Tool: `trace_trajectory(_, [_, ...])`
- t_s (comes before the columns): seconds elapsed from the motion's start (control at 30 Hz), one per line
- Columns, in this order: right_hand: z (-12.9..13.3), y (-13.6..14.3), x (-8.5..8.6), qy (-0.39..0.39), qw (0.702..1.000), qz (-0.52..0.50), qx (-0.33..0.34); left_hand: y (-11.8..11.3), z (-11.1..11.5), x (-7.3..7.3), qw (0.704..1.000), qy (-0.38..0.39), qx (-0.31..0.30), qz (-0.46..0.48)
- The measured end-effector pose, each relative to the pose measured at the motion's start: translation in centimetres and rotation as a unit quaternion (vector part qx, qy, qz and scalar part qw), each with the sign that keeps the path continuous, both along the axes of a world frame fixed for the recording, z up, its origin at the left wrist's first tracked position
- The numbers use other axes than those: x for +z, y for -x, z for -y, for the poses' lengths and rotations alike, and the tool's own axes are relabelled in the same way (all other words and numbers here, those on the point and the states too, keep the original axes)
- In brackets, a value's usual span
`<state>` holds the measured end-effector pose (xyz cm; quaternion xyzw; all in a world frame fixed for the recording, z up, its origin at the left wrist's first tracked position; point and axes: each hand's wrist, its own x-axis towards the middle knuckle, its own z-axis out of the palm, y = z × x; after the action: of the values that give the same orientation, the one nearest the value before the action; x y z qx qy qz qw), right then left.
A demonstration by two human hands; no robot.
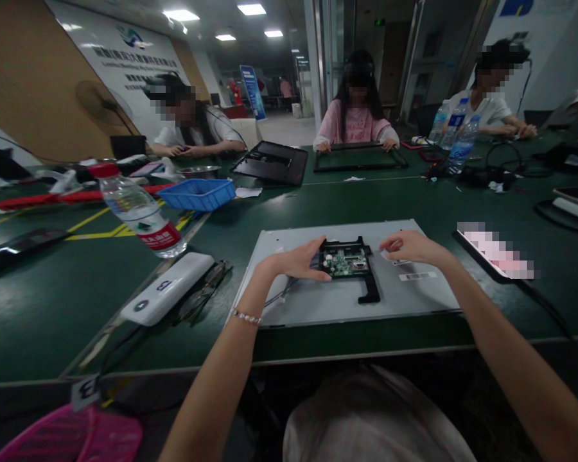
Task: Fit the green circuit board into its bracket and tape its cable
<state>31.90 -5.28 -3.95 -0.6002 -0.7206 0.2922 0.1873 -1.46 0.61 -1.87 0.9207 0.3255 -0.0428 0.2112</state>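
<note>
A flat grey metal panel (318, 308) lies on the table in front of me, with a white barcode label (418, 276) on its right part. On it sits a black plastic bracket (368, 287) framing a green circuit board (345, 264). My left hand (298, 262) grips the bracket's left side, thumb at the near edge and fingers at the far edge. Thin dark cables (282, 292) run out under that hand. Right of the bracket, my right hand (411, 248) is closed with curled fingers over the panel. Something small and whitish shows at its fingertips, too small to name.
Left are a water bottle (142, 215), a white power bank (168, 289), glasses (205, 292) and a blue tray (200, 194). A phone (496, 253) lies right. Across the table, a person holds a black frame (361, 168) beside a black casing (274, 162).
</note>
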Motion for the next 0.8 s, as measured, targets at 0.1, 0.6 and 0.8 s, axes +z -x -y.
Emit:
trace_trajectory(0.1, [0.30,0.56,0.13,-0.013,1.000,-0.009,0.000,0.05,-0.08,-0.06,1.000,-0.004,-0.007,0.005])
trace_trajectory(0.6, [0.39,0.77,0.23,-0.093,0.990,-0.074,-0.074,-0.33,0.48,0.76,1.000,0.018,0.021,-0.010])
trace_trajectory(0.8, [0.75,1.05,0.48,-0.066,0.984,-0.122,-0.113,-0.33,0.43,0.64,1.000,0.015,0.018,-0.006])
